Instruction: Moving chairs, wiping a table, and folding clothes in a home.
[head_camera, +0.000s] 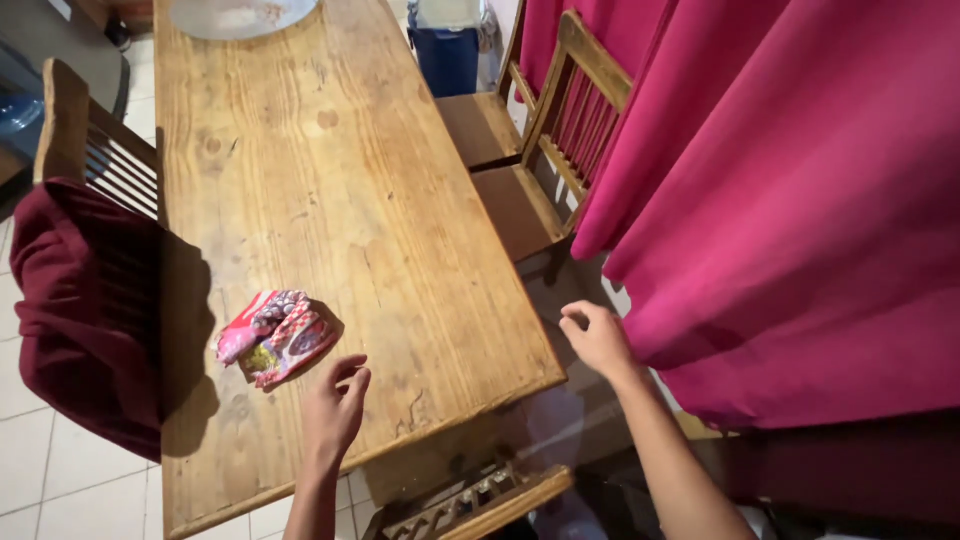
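Left hand (335, 405) hovers over the table (330, 170) near its front edge, fingers loosely apart, empty, just beside the patterned cloth (275, 337). Right hand (598, 338) (off the table's right edge) loosely curled, empty. Advised: pinch the cloth's near edge.

both forearms bare, no sleeves, rings or watch on either.
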